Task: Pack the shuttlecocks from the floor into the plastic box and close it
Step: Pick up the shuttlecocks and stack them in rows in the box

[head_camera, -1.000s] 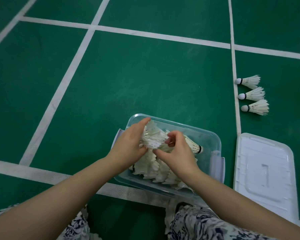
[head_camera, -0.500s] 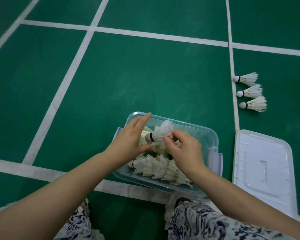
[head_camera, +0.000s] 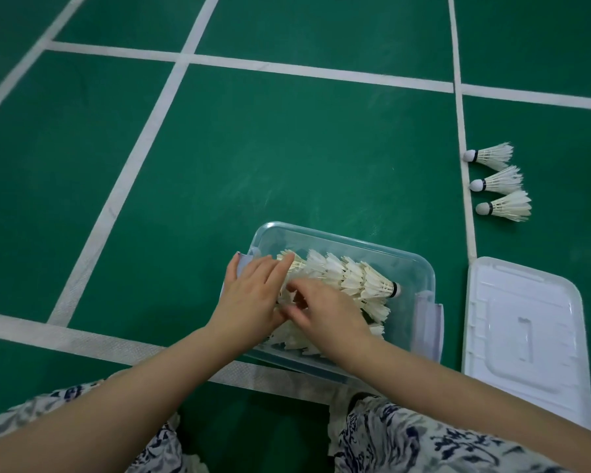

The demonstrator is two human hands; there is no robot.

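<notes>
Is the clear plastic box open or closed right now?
Open. The clear plastic box has no cover; its white lid lies flat on the floor beside it, and both hands reach inside.

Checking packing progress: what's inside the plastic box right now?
The plastic box holds nested shuttlecocks lying sideways. The left hand and right hand cover the rest.

— Clear plastic box (head_camera: pixel 420 268), smooth, faintly glossy at the rim?
— Yes. White plastic lid (head_camera: pixel 522 336), smooth with a soft sheen.
— Shuttlecocks (head_camera: pixel 502 182)?
— White feather skirts, matt, with pale rounded heads.
— And the floor (head_camera: pixel 287 158)?
— Green, matt, lightly scuffed; white lines (head_camera: pixel 123 186) look woven and rough up close.
— Printed cloth (head_camera: pixel 423 442) at the knees, soft and matt.
</notes>
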